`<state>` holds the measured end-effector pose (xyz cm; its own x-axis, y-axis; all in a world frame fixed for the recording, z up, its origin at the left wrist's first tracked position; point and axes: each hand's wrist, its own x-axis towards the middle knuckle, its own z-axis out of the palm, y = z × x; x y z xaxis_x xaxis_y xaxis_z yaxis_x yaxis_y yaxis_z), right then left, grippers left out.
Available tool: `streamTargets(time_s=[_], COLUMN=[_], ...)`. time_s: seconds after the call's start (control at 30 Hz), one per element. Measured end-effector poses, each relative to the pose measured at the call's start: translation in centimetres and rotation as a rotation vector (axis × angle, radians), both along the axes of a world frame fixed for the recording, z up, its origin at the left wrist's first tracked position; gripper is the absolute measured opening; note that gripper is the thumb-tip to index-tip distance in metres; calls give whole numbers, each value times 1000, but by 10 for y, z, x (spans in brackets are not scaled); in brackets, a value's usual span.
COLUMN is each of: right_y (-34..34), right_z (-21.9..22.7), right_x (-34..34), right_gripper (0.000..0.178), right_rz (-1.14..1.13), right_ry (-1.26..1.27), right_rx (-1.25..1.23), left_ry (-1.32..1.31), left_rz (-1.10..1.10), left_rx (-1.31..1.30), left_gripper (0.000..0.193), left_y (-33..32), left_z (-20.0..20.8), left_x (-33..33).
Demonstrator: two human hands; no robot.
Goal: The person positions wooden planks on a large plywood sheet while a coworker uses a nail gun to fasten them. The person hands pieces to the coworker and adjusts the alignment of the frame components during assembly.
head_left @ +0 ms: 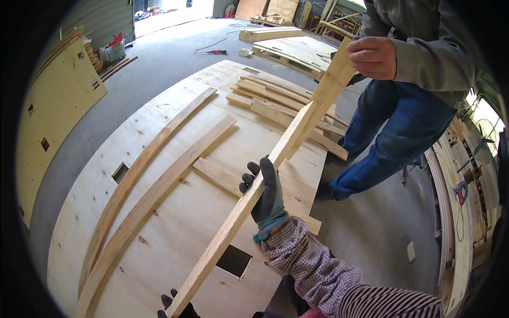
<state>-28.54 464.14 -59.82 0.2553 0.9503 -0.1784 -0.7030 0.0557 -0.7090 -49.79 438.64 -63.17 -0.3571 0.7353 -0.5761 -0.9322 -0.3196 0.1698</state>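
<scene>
Leftward, two long, smooth brown wooden slats (177, 165) lie on a pale, knotty plywood sheet (180, 233). Above it, the dark-gloved left hand (189, 311), partly cropped, wraps a narrow, rough-edged pale wooden plank (228, 233); the black-and-teal-gloved right hand (269, 196) grips its middle. Rightward, a co-worker's bare hand (374, 58) pinches a broad, flat wooden board (327, 85).

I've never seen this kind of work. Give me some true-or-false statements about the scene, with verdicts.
1. The wearer's right hand holds a long wooden bar. True.
2. Both of the wearer's hands are bare. False: they wear dark gloves.
3. The co-worker's trousers are blue. True.
4. The plywood sheet under the boards has no openings. False: a dark square opening shows in the plywood sheet.
</scene>
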Motion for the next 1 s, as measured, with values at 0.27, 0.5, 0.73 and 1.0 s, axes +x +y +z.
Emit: streamTargets(time_s=[0.27, 0.5, 0.73, 1.0], right_y=[-3, -4, -16, -22], right_z=[11, 24, 70, 118], right_x=[5, 9, 5, -7], right_gripper=[52, 64, 78, 84], right_rz=[257, 386, 423, 423], right_ry=[217, 109, -15, -102], right_rx=[248, 390, 403, 468], left_ry=[467, 573, 722, 842], left_rz=[-9, 56, 168, 206], left_rx=[127, 277, 349, 445], left_gripper=[65, 69, 69, 69], left_y=[4, 5, 2, -1], left_z=[6, 22, 28, 51], left_x=[5, 8, -4, -18])
